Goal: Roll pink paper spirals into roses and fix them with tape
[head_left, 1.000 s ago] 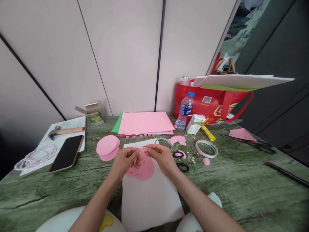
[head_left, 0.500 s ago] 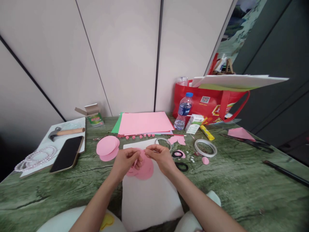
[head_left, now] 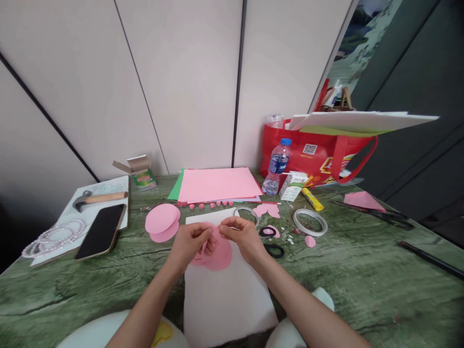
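Observation:
Above a white sheet (head_left: pixel 228 304), my left hand (head_left: pixel 190 244) and my right hand (head_left: pixel 241 235) are close together, thumbs and fingers pinched. Between them is pink paper, cut in rounded shapes, and both hands seem to grip it at its upper part. Its lower part, a pink paper piece (head_left: pixel 219 256), shows below the fingers over the sheet. Exactly where the fingertips meet the paper is partly hidden. To the left of my left hand lies a stack of pink paper circles (head_left: pixel 161 220). Black-handled scissors (head_left: pixel 273 250) rest right of my right hand.
Pink sheets (head_left: pixel 219 183) lie at the back, with small pink balls in front. Tape rolls (head_left: pixel 324 227), a glue stick (head_left: pixel 312 199), a water bottle (head_left: pixel 277 166) and a red bag (head_left: pixel 300 145) stand or lie right. A phone (head_left: pixel 101 231) and a hammer (head_left: pixel 105 197) are left.
The view has shifted very slightly. Both hands keep nearly the same place and pinch on the pink paper.

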`<state>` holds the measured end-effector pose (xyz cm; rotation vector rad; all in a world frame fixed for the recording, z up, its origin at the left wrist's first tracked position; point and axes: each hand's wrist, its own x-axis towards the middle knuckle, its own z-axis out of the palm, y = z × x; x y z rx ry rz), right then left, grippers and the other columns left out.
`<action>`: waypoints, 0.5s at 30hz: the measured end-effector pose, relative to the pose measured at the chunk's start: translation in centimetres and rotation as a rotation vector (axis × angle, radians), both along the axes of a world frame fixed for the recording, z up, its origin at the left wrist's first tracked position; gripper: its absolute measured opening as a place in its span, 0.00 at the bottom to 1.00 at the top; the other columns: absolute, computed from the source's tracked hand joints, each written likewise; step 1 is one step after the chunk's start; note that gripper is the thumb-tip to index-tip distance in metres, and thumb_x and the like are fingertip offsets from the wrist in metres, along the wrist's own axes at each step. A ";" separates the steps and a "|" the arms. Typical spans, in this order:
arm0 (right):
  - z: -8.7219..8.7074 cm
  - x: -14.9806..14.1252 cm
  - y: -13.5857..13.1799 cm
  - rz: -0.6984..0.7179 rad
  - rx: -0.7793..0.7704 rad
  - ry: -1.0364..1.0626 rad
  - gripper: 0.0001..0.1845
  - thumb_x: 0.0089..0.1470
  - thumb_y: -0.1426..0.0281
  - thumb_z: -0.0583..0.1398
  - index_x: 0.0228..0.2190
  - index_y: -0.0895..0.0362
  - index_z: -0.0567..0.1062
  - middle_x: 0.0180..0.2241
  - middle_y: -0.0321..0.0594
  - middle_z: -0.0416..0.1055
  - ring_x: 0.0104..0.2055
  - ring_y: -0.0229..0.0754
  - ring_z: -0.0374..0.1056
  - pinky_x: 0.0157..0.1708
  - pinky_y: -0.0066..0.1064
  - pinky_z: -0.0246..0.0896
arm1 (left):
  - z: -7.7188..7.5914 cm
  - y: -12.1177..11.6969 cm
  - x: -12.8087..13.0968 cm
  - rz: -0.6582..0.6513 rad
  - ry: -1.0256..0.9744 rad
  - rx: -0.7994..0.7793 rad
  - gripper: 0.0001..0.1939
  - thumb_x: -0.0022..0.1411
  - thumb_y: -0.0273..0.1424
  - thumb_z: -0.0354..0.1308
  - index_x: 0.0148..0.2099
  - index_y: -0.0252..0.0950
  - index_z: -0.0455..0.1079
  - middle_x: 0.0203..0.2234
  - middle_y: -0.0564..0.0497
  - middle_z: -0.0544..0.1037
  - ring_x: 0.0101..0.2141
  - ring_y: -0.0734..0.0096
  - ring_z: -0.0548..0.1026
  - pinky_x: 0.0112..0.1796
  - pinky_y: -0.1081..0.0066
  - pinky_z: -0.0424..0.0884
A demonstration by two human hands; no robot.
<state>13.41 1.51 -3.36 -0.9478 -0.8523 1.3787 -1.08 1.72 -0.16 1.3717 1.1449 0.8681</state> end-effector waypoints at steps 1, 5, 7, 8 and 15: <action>0.0 0.0 0.0 -0.008 0.002 -0.005 0.12 0.29 0.67 0.68 0.20 0.59 0.74 0.19 0.33 0.69 0.23 0.33 0.63 0.29 0.29 0.62 | 0.0 0.0 0.0 -0.002 -0.002 0.001 0.09 0.51 0.32 0.55 0.26 0.31 0.68 0.16 0.52 0.73 0.15 0.77 0.68 0.17 0.78 0.62; -0.2 0.0 0.1 -0.026 0.023 0.003 0.13 0.31 0.66 0.67 0.22 0.60 0.75 0.21 0.36 0.71 0.25 0.35 0.65 0.31 0.31 0.63 | 0.2 0.0 0.0 0.010 0.027 0.014 0.10 0.52 0.33 0.54 0.25 0.31 0.68 0.14 0.51 0.73 0.15 0.77 0.68 0.17 0.77 0.62; -0.3 0.0 0.1 -0.009 0.031 0.024 0.13 0.32 0.66 0.67 0.25 0.60 0.76 0.22 0.37 0.72 0.26 0.36 0.66 0.34 0.32 0.63 | 0.4 0.0 0.0 0.029 0.044 0.030 0.11 0.53 0.34 0.53 0.25 0.31 0.68 0.14 0.51 0.72 0.15 0.76 0.68 0.17 0.77 0.62; -0.3 0.0 0.1 0.004 0.031 0.031 0.14 0.32 0.66 0.66 0.26 0.59 0.76 0.23 0.38 0.72 0.27 0.36 0.67 0.35 0.33 0.63 | 0.4 0.0 0.0 0.038 0.047 0.036 0.12 0.53 0.34 0.53 0.25 0.31 0.68 0.14 0.51 0.73 0.15 0.76 0.68 0.17 0.77 0.62; -0.3 0.1 0.1 0.015 0.021 0.035 0.15 0.31 0.65 0.67 0.25 0.59 0.76 0.21 0.36 0.72 0.26 0.36 0.67 0.34 0.33 0.63 | 0.3 0.0 0.0 0.030 0.018 0.002 0.10 0.51 0.33 0.54 0.25 0.31 0.69 0.14 0.52 0.73 0.15 0.76 0.68 0.17 0.77 0.62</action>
